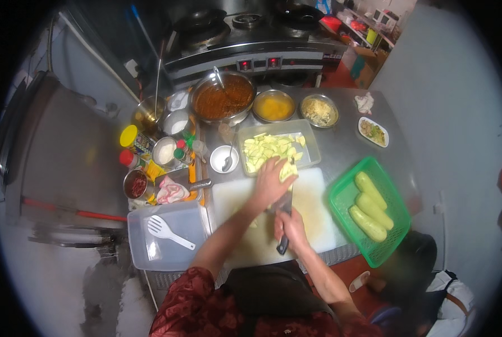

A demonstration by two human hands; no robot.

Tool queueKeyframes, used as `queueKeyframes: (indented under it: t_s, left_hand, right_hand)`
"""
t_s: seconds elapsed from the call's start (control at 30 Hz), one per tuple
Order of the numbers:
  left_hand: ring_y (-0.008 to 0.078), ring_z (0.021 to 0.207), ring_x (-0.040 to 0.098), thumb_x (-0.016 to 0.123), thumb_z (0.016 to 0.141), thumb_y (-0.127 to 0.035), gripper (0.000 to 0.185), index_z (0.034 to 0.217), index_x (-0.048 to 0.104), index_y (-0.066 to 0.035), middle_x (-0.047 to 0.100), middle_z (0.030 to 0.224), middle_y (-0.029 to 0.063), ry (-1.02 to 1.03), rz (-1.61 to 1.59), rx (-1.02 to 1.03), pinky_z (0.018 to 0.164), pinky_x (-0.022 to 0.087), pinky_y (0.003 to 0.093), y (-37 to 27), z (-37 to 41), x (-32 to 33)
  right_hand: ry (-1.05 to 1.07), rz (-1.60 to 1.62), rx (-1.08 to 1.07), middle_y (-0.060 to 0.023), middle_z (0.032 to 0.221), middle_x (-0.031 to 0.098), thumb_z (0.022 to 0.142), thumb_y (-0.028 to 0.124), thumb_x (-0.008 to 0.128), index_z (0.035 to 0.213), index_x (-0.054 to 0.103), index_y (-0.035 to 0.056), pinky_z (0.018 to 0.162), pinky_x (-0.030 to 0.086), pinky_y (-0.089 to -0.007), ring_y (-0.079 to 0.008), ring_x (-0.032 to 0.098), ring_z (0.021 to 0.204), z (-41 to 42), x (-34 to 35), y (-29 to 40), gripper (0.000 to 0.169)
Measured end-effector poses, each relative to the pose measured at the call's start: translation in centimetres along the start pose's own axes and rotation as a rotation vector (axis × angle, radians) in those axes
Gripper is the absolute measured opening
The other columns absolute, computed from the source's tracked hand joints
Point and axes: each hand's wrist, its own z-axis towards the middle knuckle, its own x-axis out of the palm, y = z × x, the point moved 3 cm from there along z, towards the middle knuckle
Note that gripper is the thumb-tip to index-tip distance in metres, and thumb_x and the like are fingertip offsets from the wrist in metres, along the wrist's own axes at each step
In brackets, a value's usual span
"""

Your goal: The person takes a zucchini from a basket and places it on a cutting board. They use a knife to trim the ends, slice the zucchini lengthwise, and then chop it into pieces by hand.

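Note:
My right hand [292,227] grips the black handle of a kitchen knife [283,246], its broad blade pointing away from me over the white cutting board [318,202]. My left hand [271,182] cups a clump of pale green squash slices [288,170] against the blade, at the near rim of a clear plastic tub [314,145]. More squash slices [261,149] fill much of that tub. A few pieces lie on the board beneath my left forearm. To the right, a green plastic basket [339,189] holds three whole peeled squashes [371,210].
Behind the tub stand a bowl of red-brown sauce [223,99], a bowl of yellow liquid [274,107] and a bowl of chopped garlic-like bits [319,111]. Seasoning containers [134,141] crowd the left. A slotted spatula [166,231] lies on a plastic lid or bin. A person [415,269] is low at right.

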Motion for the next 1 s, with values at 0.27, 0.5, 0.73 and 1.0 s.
queueKeyframes:
  t_s: [0.27, 0.5, 0.73, 1.0]
  left_hand:
    - [0.0332, 0.124, 0.044, 0.056, 0.089, -0.035, 0.051, 0.129, 0.051, -0.004, 0.05, 0.131, 0.0189, 0.215, -0.042, -0.267, 0.104, 0.034, 0.0375, 9.4, 9.6, 2.4]
    - [0.017, 0.103, 0.057, 0.049, 0.096, -0.017, 0.028, 0.117, 0.06, -0.002, 0.065, 0.11, 0.0096, -0.152, -0.549, -0.283, 0.093, 0.041, 0.0274, 10.5, 3.0, -0.4]
    - [0.015, 0.099, 0.058, 0.052, 0.095, -0.012, 0.023, 0.111, 0.062, 0.0, 0.064, 0.106, 0.006, -0.304, -0.587, -0.501, 0.091, 0.043, 0.027, 13.5, -11.5, -1.0]
    - [0.0348, 0.116, 0.047, 0.045, 0.078, 0.004, 0.045, 0.12, 0.057, -0.004, 0.057, 0.118, 0.0174, 0.077, -0.113, -0.038, 0.101, 0.036, 0.0408, 11.0, -7.5, 1.0]
  right_hand:
    - [0.065, 0.181, 0.174, -0.0002, 0.061, 0.043, 0.095, 0.014, 0.048, 0.082, 0.042, 0.0079, 0.041, 0.035, -0.0252, -0.01, 0.039, 0.046, 6.1, -0.6, 4.5, 0.015]
    - [0.012, 0.037, 0.108, -0.0015, 0.059, 0.042, 0.096, 0.017, 0.05, 0.085, 0.042, 0.0085, 0.035, 0.032, -0.0273, -0.0114, 0.038, 0.04, -0.7, -6.8, -2.3, 0.015]
    - [-0.064, -0.205, 0.078, -0.0023, 0.054, 0.045, 0.093, 0.016, 0.053, 0.088, 0.048, 0.004, 0.036, 0.035, -0.0275, -0.0121, 0.043, 0.038, 1.8, -11.2, -7.3, 0.014]
    - [0.11, -0.364, 0.105, -0.001, 0.055, 0.047, 0.092, 0.013, 0.055, 0.09, 0.05, 0.0031, 0.036, 0.036, -0.027, -0.011, 0.043, 0.038, 5.9, -11.2, -6.2, 0.012]
